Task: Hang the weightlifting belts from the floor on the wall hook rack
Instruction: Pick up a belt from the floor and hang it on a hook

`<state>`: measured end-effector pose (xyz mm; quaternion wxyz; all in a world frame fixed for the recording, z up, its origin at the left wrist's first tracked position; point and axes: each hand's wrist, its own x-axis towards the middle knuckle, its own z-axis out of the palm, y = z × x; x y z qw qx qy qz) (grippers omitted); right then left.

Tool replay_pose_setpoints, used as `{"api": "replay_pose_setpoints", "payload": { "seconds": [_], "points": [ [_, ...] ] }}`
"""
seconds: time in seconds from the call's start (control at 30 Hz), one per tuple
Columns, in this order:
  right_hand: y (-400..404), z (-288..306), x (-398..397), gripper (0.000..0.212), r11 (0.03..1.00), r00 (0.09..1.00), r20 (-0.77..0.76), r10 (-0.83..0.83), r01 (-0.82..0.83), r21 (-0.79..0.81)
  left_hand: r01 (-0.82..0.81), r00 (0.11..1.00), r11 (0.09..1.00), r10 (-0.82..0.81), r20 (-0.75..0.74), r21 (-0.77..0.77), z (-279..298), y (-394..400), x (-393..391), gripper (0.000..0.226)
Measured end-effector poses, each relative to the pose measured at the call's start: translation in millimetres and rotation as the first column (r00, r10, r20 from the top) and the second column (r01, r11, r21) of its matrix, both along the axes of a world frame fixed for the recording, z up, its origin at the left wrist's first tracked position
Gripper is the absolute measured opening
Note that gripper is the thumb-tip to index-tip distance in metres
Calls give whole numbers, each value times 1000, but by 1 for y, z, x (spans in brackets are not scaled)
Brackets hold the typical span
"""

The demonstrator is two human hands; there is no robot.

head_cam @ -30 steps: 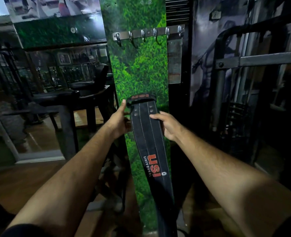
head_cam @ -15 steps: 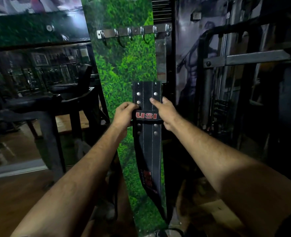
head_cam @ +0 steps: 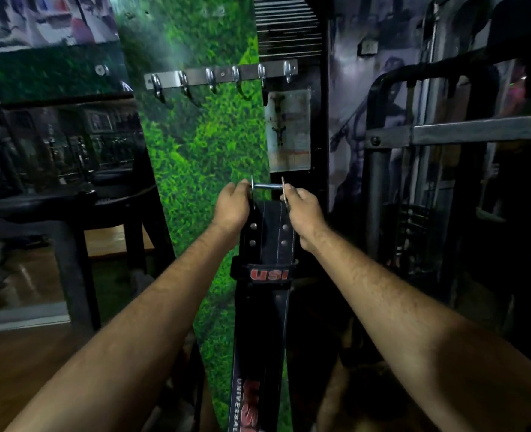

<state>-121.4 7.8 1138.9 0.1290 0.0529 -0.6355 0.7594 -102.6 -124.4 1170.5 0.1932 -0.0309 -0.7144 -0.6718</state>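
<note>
A black leather weightlifting belt (head_cam: 269, 235) with red USI lettering hangs straight down in front of me, its metal buckle (head_cam: 267, 186) at the top. My left hand (head_cam: 233, 204) grips the buckle's left side and my right hand (head_cam: 303, 208) pinches its right side. The steel wall hook rack (head_cam: 223, 77) with several bare hooks is fixed on the green grass-pattern panel (head_cam: 202, 157), well above the buckle. The belt's lower end runs out of view at the bottom.
A black padded gym bench (head_cam: 71, 204) stands at the left in front of a mirror. A grey machine frame (head_cam: 445, 138) fills the right side. Wooden floor (head_cam: 24, 353) shows at lower left.
Both hands slid up the belt from its keeper loop to the buckle and raised it closer to the rack. The view has moved nearer to the panel.
</note>
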Motion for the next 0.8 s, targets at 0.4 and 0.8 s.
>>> {"api": "replay_pose_setpoints", "payload": {
  "seconds": [0.4, 0.8],
  "points": [
    [60, 34, -70, 35, 1000, 950, -312, -25, 26, -3, -125, 961, 983, 154, -229, 137, 29, 64, -62, 34],
    [78, 106, -113, 46, 954, 844, -463, -271, 298, -16, -76, 952, 986, 115, -284, 145, 83, 90, -84, 23]
  ]
}}
